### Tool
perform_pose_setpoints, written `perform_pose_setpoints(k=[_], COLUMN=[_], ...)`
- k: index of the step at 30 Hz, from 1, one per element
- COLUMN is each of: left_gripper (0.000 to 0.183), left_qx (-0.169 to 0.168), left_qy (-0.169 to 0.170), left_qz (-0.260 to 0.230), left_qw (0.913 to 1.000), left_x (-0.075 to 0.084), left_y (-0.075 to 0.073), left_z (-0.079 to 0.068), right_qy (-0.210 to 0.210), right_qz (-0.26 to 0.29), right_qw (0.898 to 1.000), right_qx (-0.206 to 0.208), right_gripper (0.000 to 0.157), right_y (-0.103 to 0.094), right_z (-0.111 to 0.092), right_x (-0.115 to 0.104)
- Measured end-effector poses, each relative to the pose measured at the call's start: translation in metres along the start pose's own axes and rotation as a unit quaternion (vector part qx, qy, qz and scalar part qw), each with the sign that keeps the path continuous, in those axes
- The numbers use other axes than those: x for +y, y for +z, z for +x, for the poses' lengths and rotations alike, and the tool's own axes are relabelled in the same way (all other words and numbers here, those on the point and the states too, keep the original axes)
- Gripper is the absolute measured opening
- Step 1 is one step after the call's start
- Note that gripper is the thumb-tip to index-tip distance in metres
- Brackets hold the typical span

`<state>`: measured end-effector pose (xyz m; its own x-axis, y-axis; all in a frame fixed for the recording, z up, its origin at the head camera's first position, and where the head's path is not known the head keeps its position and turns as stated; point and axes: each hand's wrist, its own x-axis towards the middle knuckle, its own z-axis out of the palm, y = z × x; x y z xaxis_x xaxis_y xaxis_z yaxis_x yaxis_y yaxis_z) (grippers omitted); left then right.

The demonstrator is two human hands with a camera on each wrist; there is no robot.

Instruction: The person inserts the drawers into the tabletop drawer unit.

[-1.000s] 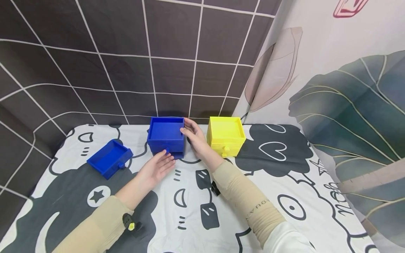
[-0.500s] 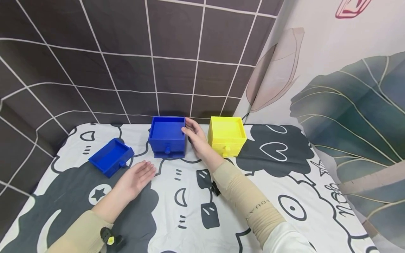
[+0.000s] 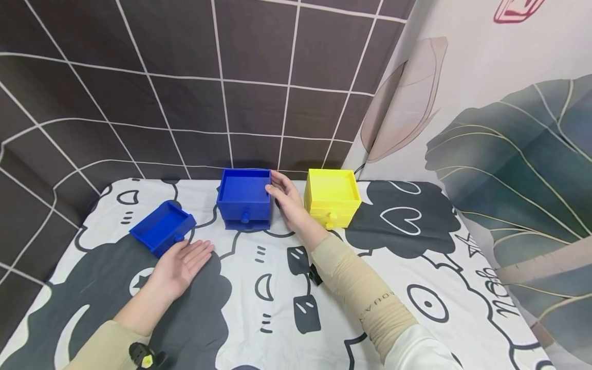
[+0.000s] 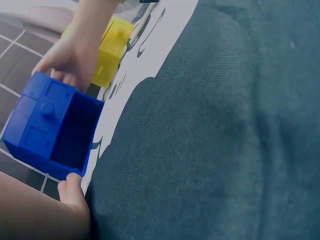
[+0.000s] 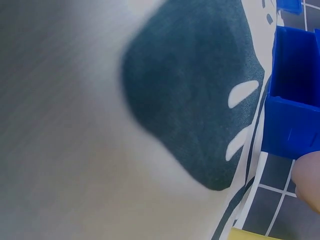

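Note:
A small blue drawer cabinet [image 3: 244,192] stands against the back. Its upper drawer, with a round knob [image 4: 47,108], is in place, and the slot below is a hollow opening. My right hand [image 3: 289,203] grips the cabinet's right wall, thumb on the top rim and fingers along the side. To the left, a loose blue drawer [image 3: 162,226] lies angled on the cloth, its inside bare. My left hand [image 3: 178,272] is right at that drawer's near side, palm up with fingers extended, overlapping its knob area in the head view. Nothing lies in the left palm.
A matching yellow drawer cabinet [image 3: 332,198] stands right of the blue one, close beside my right hand. A printed black-and-white cloth [image 3: 250,308] covers the table. Behind rises a dark grid-patterned curtain [image 3: 185,103], with a leaf-printed one [image 3: 513,154] at the right.
My left hand has left the blue cabinet's front and moved left and toward me, to the loose drawer. The right hand has kept its hold on the cabinet.

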<state>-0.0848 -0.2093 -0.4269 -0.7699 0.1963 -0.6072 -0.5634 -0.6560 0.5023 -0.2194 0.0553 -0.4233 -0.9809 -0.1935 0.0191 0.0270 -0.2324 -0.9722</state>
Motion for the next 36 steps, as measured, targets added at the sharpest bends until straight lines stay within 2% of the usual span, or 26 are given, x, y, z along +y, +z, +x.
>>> perform_pose_setpoints(k=[9,16,21,31,36], left_gripper=[0.065,0.067,0.070,0.033,0.023], left_qx=[0.013,0.039,0.052,0.072,0.083], left_qy=[-0.013,-0.020,-0.023,-0.028,-0.016], left_qz=[-0.069,-0.142,-0.169,-0.212,-0.205], left_qw=[0.9974,0.9889,0.9840,0.9744,0.9750], left_x=[0.009,0.018,0.022,0.023,0.023], left_y=[-0.005,-0.007,-0.008,-0.012,-0.015], left_z=[0.000,0.002,0.003,0.001,-0.004], right_qy=[-0.001,0.003,0.003,-0.001,-0.001], right_qz=[0.001,0.003,-0.001,-0.003,0.000], right_qw=[1.000,1.000,1.000,1.000,1.000], right_qx=[0.001,0.000,-0.002,0.002,0.005], right_gripper=[0.057,0.057,0.057,0.057,0.057], right_y=[0.001,0.001,0.000,0.002,0.002], right_z=[-0.001,0.000,0.000,-0.001,-0.001], right_x=[-0.001,0.000,0.001,-0.001,-0.001])
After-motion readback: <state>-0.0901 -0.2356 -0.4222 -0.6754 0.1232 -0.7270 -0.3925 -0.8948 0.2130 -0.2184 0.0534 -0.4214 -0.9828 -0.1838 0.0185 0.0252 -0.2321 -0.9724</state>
